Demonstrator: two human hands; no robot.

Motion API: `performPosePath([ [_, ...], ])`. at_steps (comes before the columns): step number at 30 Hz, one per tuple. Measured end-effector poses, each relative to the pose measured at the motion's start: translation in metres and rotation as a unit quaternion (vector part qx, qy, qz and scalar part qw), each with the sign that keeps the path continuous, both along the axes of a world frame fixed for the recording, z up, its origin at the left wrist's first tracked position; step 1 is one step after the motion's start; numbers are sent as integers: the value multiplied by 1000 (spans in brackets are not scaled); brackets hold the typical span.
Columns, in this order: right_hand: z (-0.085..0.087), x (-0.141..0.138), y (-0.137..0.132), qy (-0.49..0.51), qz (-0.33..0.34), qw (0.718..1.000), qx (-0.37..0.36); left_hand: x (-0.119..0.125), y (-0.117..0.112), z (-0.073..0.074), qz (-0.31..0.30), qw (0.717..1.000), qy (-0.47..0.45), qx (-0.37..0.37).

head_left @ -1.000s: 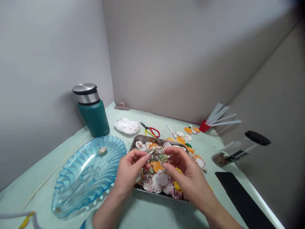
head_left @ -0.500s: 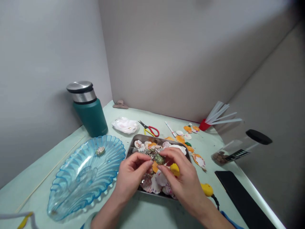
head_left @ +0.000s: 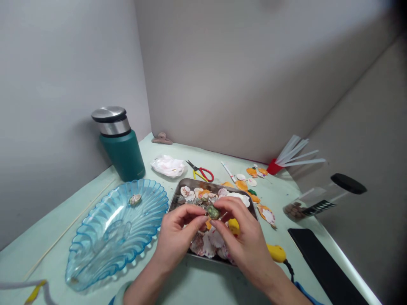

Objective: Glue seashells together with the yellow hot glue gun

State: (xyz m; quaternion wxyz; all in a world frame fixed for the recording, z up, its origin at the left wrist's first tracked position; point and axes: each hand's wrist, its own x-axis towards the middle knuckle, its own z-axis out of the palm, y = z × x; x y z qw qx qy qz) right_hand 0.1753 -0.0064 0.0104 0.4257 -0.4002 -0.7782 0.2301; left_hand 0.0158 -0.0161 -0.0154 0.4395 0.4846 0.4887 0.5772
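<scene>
Over a metal tray (head_left: pixel 178 186) full of seashells, both hands meet at a small mottled green shell (head_left: pixel 213 212). My right hand (head_left: pixel 243 231) pinches its right side between thumb and fingers. At its left end, my left hand (head_left: pixel 181 228) has thumb and forefinger closed on the shell's edge; the fingertips hide the exact contact. White and pinkish scallop shells (head_left: pixel 208 245) lie in the tray beneath. A yellow tool (head_left: pixel 276 253) with a black cord runs partly behind my right hand.
On the left are a blue shell-shaped dish (head_left: pixel 104 237) holding one small shell (head_left: pixel 135 199), and a green bottle (head_left: pixel 124 154). Behind the tray lie scissors (head_left: pixel 202 172) and a white bundle (head_left: pixel 168 165). At right are a clear jar (head_left: pixel 310 203) and glue sticks (head_left: pixel 291 152) in a red cup.
The view has shifted slightly. Both hands keep their grip on the green shell, which appears turned a little between the fingers.
</scene>
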Motion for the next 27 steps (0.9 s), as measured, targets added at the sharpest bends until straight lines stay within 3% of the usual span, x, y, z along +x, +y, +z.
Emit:
performPosePath([
  [10,-5,-4,-1,131,17,973,-189,-2,-3,9,18,988,86,131],
  [15,-2,-6,0,242,43,922,-298,-2,-3,7,16,989,73,128],
  [20,-2,-2,2,293,65,874,-382,-5,-3,2,30,993,57,101],
  [27,1,-4,0,389,114,797,-447,-6,-1,4,35,997,26,72],
])
